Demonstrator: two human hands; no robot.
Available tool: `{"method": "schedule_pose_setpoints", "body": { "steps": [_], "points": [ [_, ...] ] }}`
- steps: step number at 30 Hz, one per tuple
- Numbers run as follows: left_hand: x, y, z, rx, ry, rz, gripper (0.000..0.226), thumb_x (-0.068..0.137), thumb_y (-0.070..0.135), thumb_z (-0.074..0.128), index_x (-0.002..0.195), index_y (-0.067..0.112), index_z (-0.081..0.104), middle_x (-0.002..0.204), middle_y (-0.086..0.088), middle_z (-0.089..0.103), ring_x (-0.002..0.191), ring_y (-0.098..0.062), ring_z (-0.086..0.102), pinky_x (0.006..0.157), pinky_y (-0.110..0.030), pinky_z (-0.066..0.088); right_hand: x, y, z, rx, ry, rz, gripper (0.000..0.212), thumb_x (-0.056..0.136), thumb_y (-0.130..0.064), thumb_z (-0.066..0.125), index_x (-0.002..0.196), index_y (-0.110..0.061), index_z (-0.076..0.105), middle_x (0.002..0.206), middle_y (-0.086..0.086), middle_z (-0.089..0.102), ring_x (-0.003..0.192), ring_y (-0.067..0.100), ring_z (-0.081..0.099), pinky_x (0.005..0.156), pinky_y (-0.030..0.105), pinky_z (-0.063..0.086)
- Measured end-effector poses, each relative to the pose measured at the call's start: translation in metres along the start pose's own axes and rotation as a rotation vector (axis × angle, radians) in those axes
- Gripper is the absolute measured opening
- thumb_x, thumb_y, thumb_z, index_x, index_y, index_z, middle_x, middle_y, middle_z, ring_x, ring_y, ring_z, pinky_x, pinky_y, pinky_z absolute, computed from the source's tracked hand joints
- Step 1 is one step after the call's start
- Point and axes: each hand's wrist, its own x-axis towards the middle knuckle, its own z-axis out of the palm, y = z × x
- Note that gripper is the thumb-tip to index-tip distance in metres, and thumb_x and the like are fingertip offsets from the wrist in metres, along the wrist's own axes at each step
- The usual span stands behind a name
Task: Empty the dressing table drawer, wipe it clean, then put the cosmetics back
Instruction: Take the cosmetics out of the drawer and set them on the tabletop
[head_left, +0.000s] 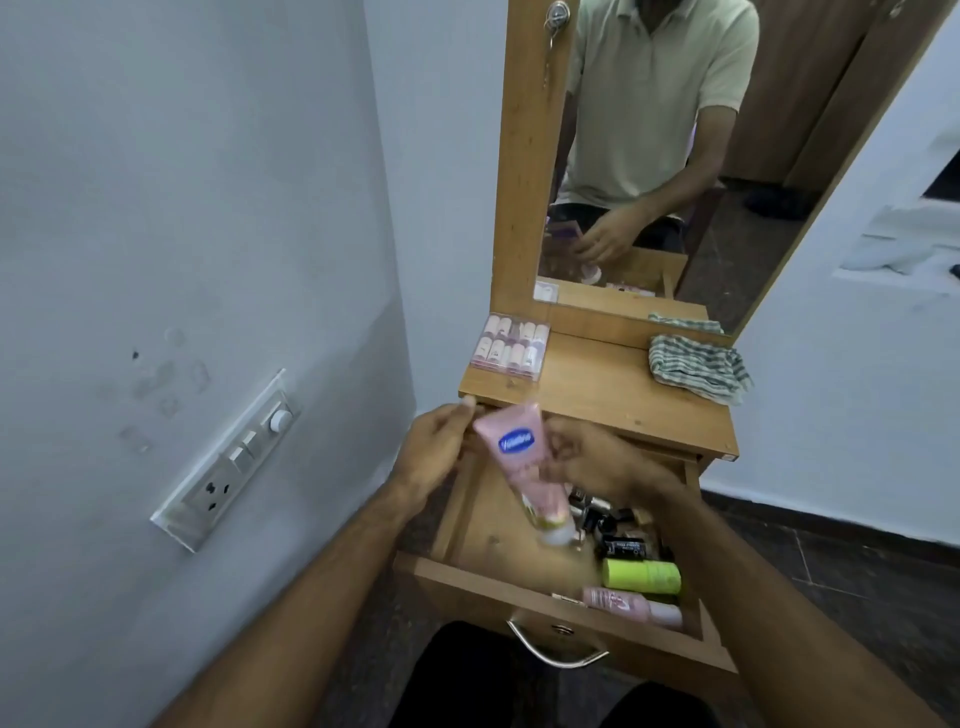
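Observation:
A pink tube (519, 457) with a blue label and white cap hangs cap-down above the open wooden drawer (467, 571). My right hand (602, 460) grips its right side. At the tube's upper left edge, the fingers of my left hand (434, 452) pinch it. In the drawer's right half lie a lime-green tube (641, 576), a pink bottle (631, 605) and several small dark cosmetics (618, 543). The drawer's left half shows bare wood.
On the dressing table top (613, 400) a clear box of small bottles (511, 347) sits at the left and a striped cloth (696, 366) at the right. A mirror (675, 156) stands behind. A switch panel (228, 462) is on the left wall.

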Motion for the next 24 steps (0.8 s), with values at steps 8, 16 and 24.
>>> {"method": "schedule_pose_setpoints", "body": {
  "steps": [8, 16, 24],
  "points": [
    [0.048, 0.078, 0.011, 0.063, 0.05, 0.234, 0.036, 0.087, 0.039, 0.077, 0.117, 0.021, 0.074, 0.105, 0.008, 0.075, 0.097, -0.016, 0.072, 0.084, -0.042, 0.062, 0.052, -0.053, -0.036, 0.405, 0.456, -0.181, 0.038, 0.086, -0.004, 0.078, 0.118, -0.021, 0.066, 0.113, 0.001, 0.075, 0.106, 0.023, 0.072, 0.094, 0.044, 0.059],
    [0.083, 0.062, 0.001, 0.108, 0.162, 0.135, 0.031, 0.092, 0.027, 0.073, 0.121, 0.016, 0.069, 0.106, 0.002, 0.073, 0.097, -0.022, 0.072, 0.087, -0.048, 0.061, 0.086, -0.062, -0.018, 0.411, 0.44, -0.135, 0.034, 0.091, 0.008, 0.068, 0.121, -0.008, 0.063, 0.107, -0.002, 0.074, 0.099, 0.018, 0.073, 0.088, 0.033, 0.061],
    [0.076, 0.052, 0.003, 0.104, 0.218, 0.105, 0.042, 0.094, 0.024, 0.07, 0.134, 0.018, 0.06, 0.127, -0.001, 0.065, 0.112, -0.022, 0.064, 0.094, -0.046, 0.058, 0.08, -0.056, -0.018, 0.347, 0.437, -0.071, 0.048, 0.091, 0.001, 0.07, 0.136, -0.009, 0.055, 0.122, 0.0, 0.066, 0.106, 0.016, 0.067, 0.085, 0.031, 0.061]
  ]
}}
